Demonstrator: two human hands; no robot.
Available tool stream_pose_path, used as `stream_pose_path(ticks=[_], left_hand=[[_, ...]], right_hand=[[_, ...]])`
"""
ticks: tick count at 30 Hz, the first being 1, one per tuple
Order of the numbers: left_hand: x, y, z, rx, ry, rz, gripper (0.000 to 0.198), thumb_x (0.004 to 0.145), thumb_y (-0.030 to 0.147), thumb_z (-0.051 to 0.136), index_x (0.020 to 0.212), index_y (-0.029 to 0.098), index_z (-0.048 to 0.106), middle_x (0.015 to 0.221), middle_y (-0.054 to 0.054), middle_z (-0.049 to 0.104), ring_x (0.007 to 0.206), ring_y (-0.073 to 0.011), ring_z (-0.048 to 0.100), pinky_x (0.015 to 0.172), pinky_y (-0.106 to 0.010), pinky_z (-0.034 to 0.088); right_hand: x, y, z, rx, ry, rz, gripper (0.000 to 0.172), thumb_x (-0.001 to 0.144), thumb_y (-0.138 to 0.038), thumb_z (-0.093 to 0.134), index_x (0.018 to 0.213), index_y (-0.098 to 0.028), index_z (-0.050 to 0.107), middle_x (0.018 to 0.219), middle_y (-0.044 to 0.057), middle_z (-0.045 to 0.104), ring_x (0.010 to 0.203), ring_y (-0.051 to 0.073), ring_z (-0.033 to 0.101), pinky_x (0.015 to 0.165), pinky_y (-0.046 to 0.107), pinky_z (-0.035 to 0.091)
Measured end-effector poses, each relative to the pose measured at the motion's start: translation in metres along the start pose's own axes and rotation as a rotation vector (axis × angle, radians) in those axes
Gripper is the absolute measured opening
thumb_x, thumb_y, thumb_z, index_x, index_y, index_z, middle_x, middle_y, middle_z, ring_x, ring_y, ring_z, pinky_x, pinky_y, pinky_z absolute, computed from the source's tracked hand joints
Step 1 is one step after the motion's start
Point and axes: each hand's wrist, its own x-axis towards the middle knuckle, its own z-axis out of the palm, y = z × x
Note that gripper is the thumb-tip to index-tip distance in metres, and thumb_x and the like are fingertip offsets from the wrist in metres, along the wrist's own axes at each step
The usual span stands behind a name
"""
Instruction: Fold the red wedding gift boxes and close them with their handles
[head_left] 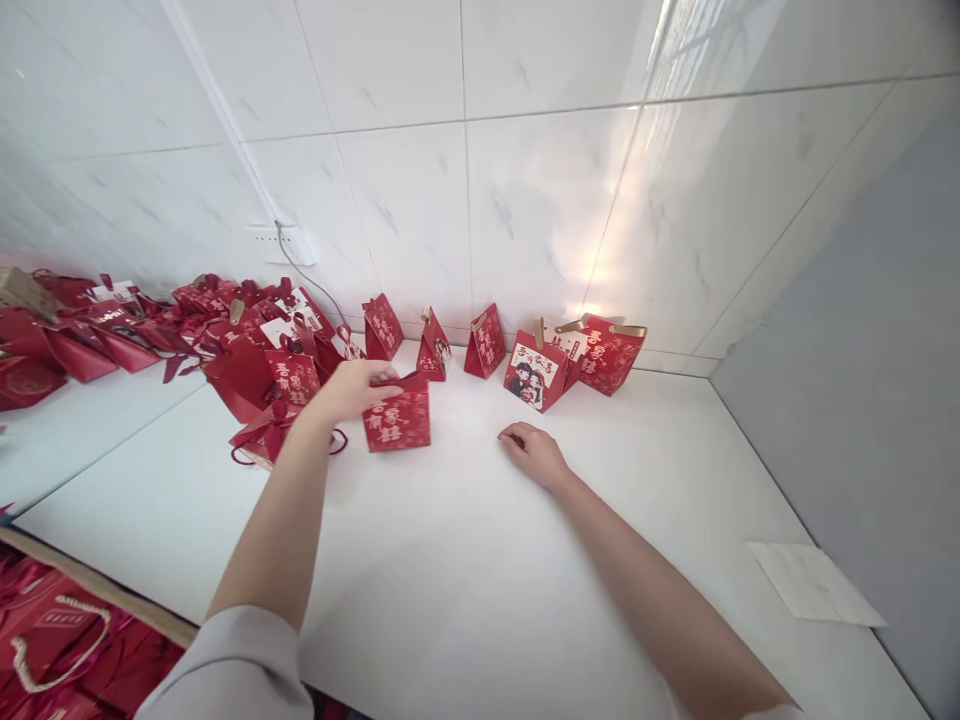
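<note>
My left hand (360, 390) is closed on the top edge of a red gift box (399, 420) with pale printed characters. The box is upright at the white tabletop, though I cannot tell if its base touches. To the right, my right hand (534, 452) rests near the table surface with its fingers curled; whether anything is inside them is hidden. Behind the hands, by the wall, stand a red triangular box (384, 328), a narrower one (433, 348) and another (485, 342). Nearest my right hand is a box with a cartoon couple on it (531, 378).
More red boxes, one with a gold ribbon (611, 355), stand at the back right. A heap of red gift boxes (240, 370) covers the left. A white paper (814, 582) lies at the right edge. A cable (300, 268) hangs from a wall socket (281, 243).
</note>
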Motion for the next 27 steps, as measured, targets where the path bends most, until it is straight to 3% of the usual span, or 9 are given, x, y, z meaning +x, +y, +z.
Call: stream_pose_path(ticks=[4, 6, 9, 13, 16, 18, 20, 22, 27], left_hand=[[0.016, 0.041, 0.049, -0.377, -0.108, 0.110, 0.031, 0.074, 0.045, 0.069, 0.088, 0.017, 0.063, 0.089, -0.004, 0.069, 0.083, -0.0188, 0.064, 0.078, -0.030, 0.049], [0.021, 0.059, 0.073, -0.466, -0.123, 0.143, 0.030, 0.077, 0.044, 0.066, 0.088, 0.017, 0.063, 0.089, -0.004, 0.068, 0.084, -0.0187, 0.064, 0.077, -0.029, 0.049], [0.024, 0.075, 0.097, -0.501, -0.098, 0.177, 0.028, 0.082, 0.043, 0.062, 0.089, 0.017, 0.064, 0.087, -0.003, 0.067, 0.080, -0.0176, 0.063, 0.073, -0.028, 0.048], [0.022, 0.080, 0.103, -0.486, -0.059, 0.182, 0.024, 0.079, 0.040, 0.064, 0.088, 0.017, 0.064, 0.086, -0.003, 0.067, 0.080, -0.0176, 0.062, 0.071, -0.027, 0.047], [0.018, 0.081, 0.101, -0.532, -0.109, 0.147, 0.026, 0.079, 0.040, 0.065, 0.090, 0.016, 0.064, 0.086, -0.003, 0.067, 0.078, -0.0176, 0.062, 0.069, -0.028, 0.048], [0.015, 0.084, 0.100, -0.574, -0.173, 0.138, 0.026, 0.079, 0.039, 0.065, 0.090, 0.016, 0.064, 0.084, -0.003, 0.067, 0.076, -0.0170, 0.062, 0.068, -0.027, 0.048], [0.012, 0.089, 0.101, -0.582, -0.212, 0.155, 0.023, 0.078, 0.037, 0.065, 0.089, 0.017, 0.065, 0.085, -0.002, 0.068, 0.077, -0.0168, 0.063, 0.070, -0.027, 0.048], [0.010, 0.095, 0.102, -0.558, -0.227, 0.188, 0.019, 0.079, 0.034, 0.065, 0.088, 0.017, 0.066, 0.085, -0.002, 0.069, 0.079, -0.0165, 0.062, 0.072, -0.027, 0.048], [0.007, 0.104, 0.106, -0.542, -0.248, 0.226, 0.014, 0.081, 0.031, 0.062, 0.087, 0.018, 0.066, 0.084, 0.000, 0.068, 0.079, -0.0161, 0.062, 0.073, -0.027, 0.047]], right_hand=[[0.012, -0.008, -0.015, 0.112, 0.074, 0.027, 0.025, 0.090, -0.039, 0.047, 0.099, -0.023, 0.064, 0.096, 0.004, 0.066, 0.077, 0.017, 0.061, 0.065, 0.030, 0.050], [0.022, -0.019, -0.036, 0.164, 0.133, 0.050, 0.033, 0.093, -0.044, 0.040, 0.107, -0.022, 0.059, 0.102, 0.006, 0.064, 0.079, 0.017, 0.062, 0.056, 0.027, 0.050], [0.032, -0.047, -0.076, 0.289, 0.225, 0.056, 0.035, 0.093, -0.049, 0.042, 0.108, -0.022, 0.057, 0.095, 0.005, 0.064, 0.080, 0.017, 0.062, 0.056, 0.026, 0.052], [0.027, -0.094, -0.113, 0.287, 0.213, 0.002, 0.030, 0.092, -0.047, 0.047, 0.100, -0.022, 0.061, 0.090, 0.004, 0.066, 0.078, 0.017, 0.063, 0.061, 0.027, 0.053], [0.014, -0.113, -0.119, 0.047, 0.115, -0.084, 0.020, 0.091, -0.036, 0.053, 0.105, -0.024, 0.062, 0.101, 0.004, 0.068, 0.088, 0.018, 0.064, 0.077, 0.033, 0.052], [0.008, -0.116, -0.117, -0.082, 0.001, -0.109, 0.029, 0.085, -0.028, 0.061, 0.113, -0.025, 0.061, 0.108, 0.005, 0.067, 0.094, 0.021, 0.064, 0.081, 0.035, 0.051], [0.006, -0.116, -0.114, -0.135, -0.114, -0.111, 0.029, 0.083, -0.022, 0.063, 0.112, -0.025, 0.063, 0.105, 0.004, 0.069, 0.092, 0.020, 0.065, 0.077, 0.034, 0.050], [0.006, -0.117, -0.112, -0.154, -0.171, -0.116, 0.017, 0.085, -0.019, 0.059, 0.100, -0.025, 0.066, 0.094, 0.002, 0.071, 0.084, 0.018, 0.065, 0.070, 0.029, 0.049], [0.011, -0.126, -0.106, -0.193, -0.080, -0.153, 0.011, 0.089, -0.019, 0.055, 0.092, -0.024, 0.064, 0.084, -0.001, 0.070, 0.070, 0.014, 0.062, 0.061, 0.025, 0.042]])
